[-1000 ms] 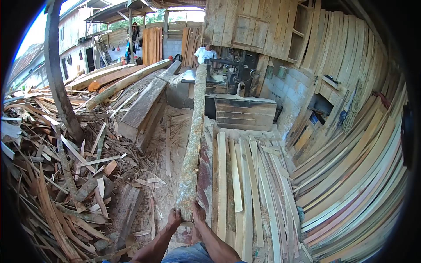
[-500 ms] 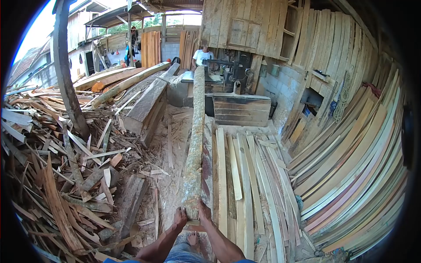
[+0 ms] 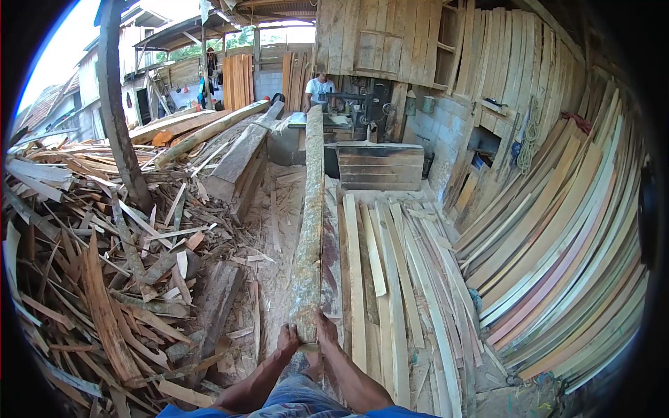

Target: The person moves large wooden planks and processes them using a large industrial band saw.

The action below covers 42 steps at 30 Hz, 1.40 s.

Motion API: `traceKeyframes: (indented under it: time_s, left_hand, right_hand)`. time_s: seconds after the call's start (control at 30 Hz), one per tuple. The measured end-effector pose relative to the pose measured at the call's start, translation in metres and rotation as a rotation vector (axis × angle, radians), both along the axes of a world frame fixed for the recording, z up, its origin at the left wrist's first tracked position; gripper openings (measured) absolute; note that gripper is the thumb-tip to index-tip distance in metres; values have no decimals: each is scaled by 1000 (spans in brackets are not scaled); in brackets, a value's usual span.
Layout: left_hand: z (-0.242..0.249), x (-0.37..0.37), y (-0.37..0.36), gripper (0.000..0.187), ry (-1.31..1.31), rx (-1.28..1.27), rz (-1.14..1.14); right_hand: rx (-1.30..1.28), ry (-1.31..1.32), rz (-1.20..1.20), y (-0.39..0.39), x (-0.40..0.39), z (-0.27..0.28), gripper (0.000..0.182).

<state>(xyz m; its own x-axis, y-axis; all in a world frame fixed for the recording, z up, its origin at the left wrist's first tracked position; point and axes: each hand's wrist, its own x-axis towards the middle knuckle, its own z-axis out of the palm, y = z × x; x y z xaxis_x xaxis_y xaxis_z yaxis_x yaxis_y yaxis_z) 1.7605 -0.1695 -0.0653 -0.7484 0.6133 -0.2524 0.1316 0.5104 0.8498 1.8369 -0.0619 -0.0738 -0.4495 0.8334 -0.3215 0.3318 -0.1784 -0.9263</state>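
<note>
Left hand (image 3: 288, 339), right hand (image 3: 326, 329) clamp log (image 3: 311, 237) sides, 6 o'clock, grip unchanged; alignment toward machine (image 3: 378, 99), 12 o'clock, retained.

Stacked planks (image 3: 557, 251), heaped offcuts (image 3: 104, 306) and sawdust (image 3: 289, 209) show a timber workshop.

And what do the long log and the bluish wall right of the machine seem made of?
Long log: wood, rough and unfinished, by its mottled, bark-like surface. Bluish wall: probably concrete blocks, by the grid of joints; whether painted, I cannot tell.
</note>
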Motion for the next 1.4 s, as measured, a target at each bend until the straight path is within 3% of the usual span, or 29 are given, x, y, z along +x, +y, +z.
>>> traceKeyframes:
  time_s: [0.27, 0.33, 0.37, 0.5, 0.63, 0.77, 0.83, 0.87, 0.9, 0.97, 1.0, 1.1, 1.13, 1.2, 1.27, 1.3, 1.33, 1.4]
  left_hand:
    - [-35, 17, -52, 53, -81, 28, 4]
    - [-35, 28, -66, 53, -101, 28, 1]
    - [-30, 34, -73, 53, -104, 18, -10]
    - [-53, 41, -94, 53, -137, -9, -40]
    - [8, 79, -133, 53, -203, 12, -47]
    - [16, 95, -154, 53, -258, -86, -93]
    - [42, 96, -145, 60, -247, -425, -579]
    - [46, 102, -145, 60, -261, -430, -587]
    - [49, 105, -144, 63, -303, -378, -556]
    - [43, 105, -135, 66, -349, -325, -523]
    - [27, 108, -129, 68, -558, -307, -418]
    - [-11, 111, -112, 72, -1177, -243, -60]
    - [-9, 106, -105, 72, -1192, -248, -55]
    - [-1, 99, -102, 74, -1129, -266, -270]
    - [-1, 101, -90, 79, -1092, -344, -143]
    - [6, 95, -81, 80, -1259, -350, -152]
    - [-8, 96, -71, 69, -1272, -296, -133]
    - [-47, 94, -47, 64, -1293, -246, -113]
  right_hand:
    - [44, 7, 37, -50, 27, -16, 60]
    - [-4, 57, 8, -63, 37, -20, 61]
    - [-164, 49, -2, -65, 40, -23, 63]
    - [-39, 122, -25, -97, 63, -21, 66]
    - [-10, 82, 20, -128, 91, -45, 63]
    - [-11, 67, 29, -148, 116, -69, 61]
    - [1, 127, 8, -148, 125, -81, 64]
    - [-165, 200, -16, -144, 130, -85, 67]
    - [-328, 277, -40, -137, 131, -89, 69]
    - [-740, 408, -113, -146, 127, 19, 71]
    - [-742, 399, -115, -140, 123, 8, 71]
    - [-372, 177, -69, -129, 119, -27, 74]
    - [-379, 163, -69, -125, 119, -15, 74]
    - [-463, 109, -115, -123, 117, 26, 73]
    - [-438, 78, -119, -109, 110, 52, 69]
    - [-441, 104, -111, -99, 106, 61, 68]
    - [-435, 133, -99, -88, 103, 65, 66]
    - [-385, 50, -68, -57, 97, 35, 63]
